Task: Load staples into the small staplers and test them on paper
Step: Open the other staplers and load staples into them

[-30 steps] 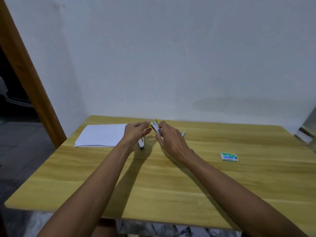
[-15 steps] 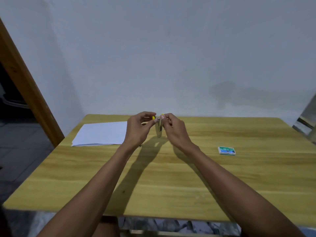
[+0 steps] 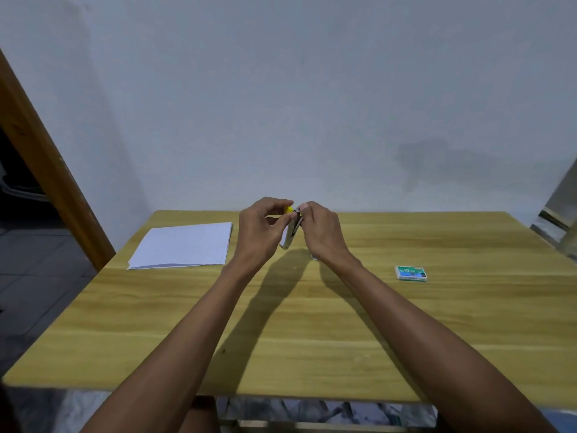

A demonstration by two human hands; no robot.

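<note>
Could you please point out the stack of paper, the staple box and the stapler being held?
stack of paper (image 3: 184, 245): head view, middle of the top white sheet.
staple box (image 3: 411, 273): head view, centre of its green lid.
stapler (image 3: 292, 231): head view, its pale body between the two hands.

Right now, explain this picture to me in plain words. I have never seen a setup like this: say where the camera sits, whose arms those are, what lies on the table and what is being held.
There is no machine here. The camera sits on a person's head and looks forward and down, so the two bare arms reaching in from the bottom belong to that person.

Both hands are raised above a wooden table. The left hand and the right hand hold a small stapler between them, standing roughly on end, with a yellow part at its top. Fingers of both hands pinch near that top.

On the table, a stack of white paper lies to the left and a small green staple box to the right. Something small shows below the right hand; it is too hidden to name.
</note>
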